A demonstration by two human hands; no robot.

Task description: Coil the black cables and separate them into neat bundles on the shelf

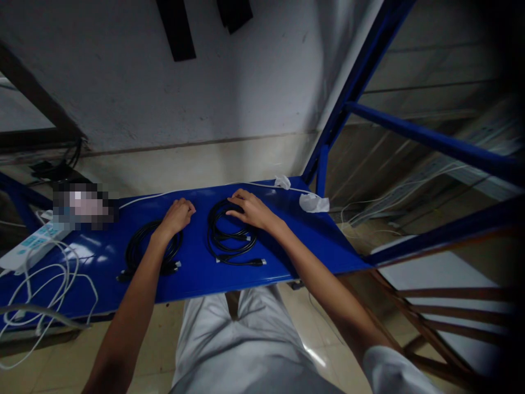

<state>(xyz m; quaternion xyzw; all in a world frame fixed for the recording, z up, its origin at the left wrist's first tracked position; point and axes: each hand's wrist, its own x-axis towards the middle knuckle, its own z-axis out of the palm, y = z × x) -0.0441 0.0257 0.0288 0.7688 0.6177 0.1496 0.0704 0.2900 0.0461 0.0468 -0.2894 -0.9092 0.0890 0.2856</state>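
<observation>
Two coiled black cables with plugs on their ends lie on the blue table (192, 276). My left hand (176, 216) is over the upper right side of the left coil (135, 246), its fingers curled in loosely with nothing visible in them. Part of that coil is hidden behind my left forearm. At the top right of the other coil (211, 232), my right hand (248, 208) has its thumb and fingers apart. Its fingertips are over the loops or touching them; I cannot tell which. A plug (258, 262) of this cable points right, near the table's front edge.
A white power strip (30, 249) and tangled white cords (61, 279) occupy the left end. Crumpled white pieces (314, 203) lie at the back right beside a thin white cord. Blue frame bars (410, 131) rise on the right, and a wall stands behind.
</observation>
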